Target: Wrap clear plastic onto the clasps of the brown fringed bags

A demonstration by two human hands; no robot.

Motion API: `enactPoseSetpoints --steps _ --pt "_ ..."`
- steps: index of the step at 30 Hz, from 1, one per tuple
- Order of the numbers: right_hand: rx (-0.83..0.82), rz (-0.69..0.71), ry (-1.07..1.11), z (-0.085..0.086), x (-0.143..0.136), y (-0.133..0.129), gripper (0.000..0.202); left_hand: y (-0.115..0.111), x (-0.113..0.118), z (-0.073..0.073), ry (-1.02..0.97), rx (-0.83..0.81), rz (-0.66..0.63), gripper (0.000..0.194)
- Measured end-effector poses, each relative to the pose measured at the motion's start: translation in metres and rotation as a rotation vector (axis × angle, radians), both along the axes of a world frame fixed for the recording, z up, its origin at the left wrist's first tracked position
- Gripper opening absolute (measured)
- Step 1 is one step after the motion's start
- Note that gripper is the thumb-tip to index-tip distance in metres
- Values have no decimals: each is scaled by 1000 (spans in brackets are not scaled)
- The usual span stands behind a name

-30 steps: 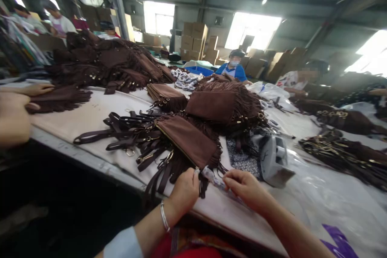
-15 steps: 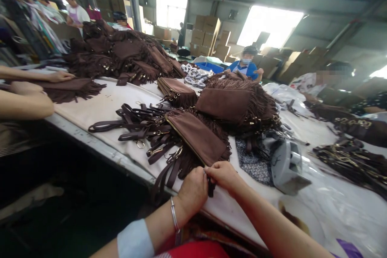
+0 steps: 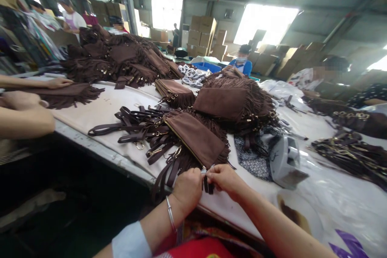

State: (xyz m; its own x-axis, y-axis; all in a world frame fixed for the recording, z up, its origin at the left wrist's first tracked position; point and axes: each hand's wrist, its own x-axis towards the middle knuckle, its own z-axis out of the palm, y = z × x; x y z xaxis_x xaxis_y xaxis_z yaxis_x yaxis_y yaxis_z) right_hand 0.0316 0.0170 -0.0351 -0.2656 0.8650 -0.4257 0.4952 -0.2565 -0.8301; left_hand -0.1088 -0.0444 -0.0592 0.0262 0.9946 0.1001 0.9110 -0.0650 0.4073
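Observation:
A brown fringed pouch (image 3: 196,137) lies on the table, its gold zipper edge facing me. At its near corner, my left hand (image 3: 188,185) is closed in a fist, thumb against a small whitish piece (image 3: 203,171). My right hand (image 3: 225,179) pinches beside it at the zipper end, where a dark zipper pull (image 3: 208,186) hangs between the hands. The fingers hide exactly what each grips. Dark wrist straps (image 3: 127,125) with gold clasps spread to the left of the pouch. Behind it sits a stack of similar pouches (image 3: 222,102).
A white tape dispenser (image 3: 286,161) stands at right on the table, near clear plastic sheeting (image 3: 341,205). Dark straps with gold hardware (image 3: 347,157) lie further right. A large pouch heap (image 3: 117,54) rises behind. At left, a co-worker's hands (image 3: 26,98) rest by another pouch.
My hands have moved slightly apart at the zipper corner, and a whitish piece now shows between them. The view has shifted a little; the pouch stays in place.

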Motion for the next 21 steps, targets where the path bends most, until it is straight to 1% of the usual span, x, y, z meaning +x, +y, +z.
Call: enactPoseSetpoints --steps 2,3,5,7,9,12,13,16,19,21 --pt "5 -32 28 -5 2 -5 12 3 0 1 -195 -27 19 30" --pt "12 -50 36 -7 2 -8 12 5 1 1 -369 -72 54 29" --pt "32 -84 50 -10 1 -11 13 8 2 4 -786 -241 164 29" --pt "56 -112 68 -10 -1 -14 12 10 4 7 -1113 -442 261 28" --pt "98 -138 81 -7 -3 -15 12 9 5 9 -1380 -619 320 27" --pt "142 -165 56 -5 -5 -17 13 8 6 10 -1694 -783 370 26" --pt "140 -165 42 -5 -5 -17 13 8 6 10 -1746 -808 379 26" --pt "114 -145 5 -8 -4 -18 16 8 5 10 -1789 -839 392 27" --pt "112 -123 -38 -11 5 -19 17 8 3 10 -1804 -855 406 26" --pt "163 -136 -60 -12 14 -20 15 6 3 11 -1802 -851 415 25"
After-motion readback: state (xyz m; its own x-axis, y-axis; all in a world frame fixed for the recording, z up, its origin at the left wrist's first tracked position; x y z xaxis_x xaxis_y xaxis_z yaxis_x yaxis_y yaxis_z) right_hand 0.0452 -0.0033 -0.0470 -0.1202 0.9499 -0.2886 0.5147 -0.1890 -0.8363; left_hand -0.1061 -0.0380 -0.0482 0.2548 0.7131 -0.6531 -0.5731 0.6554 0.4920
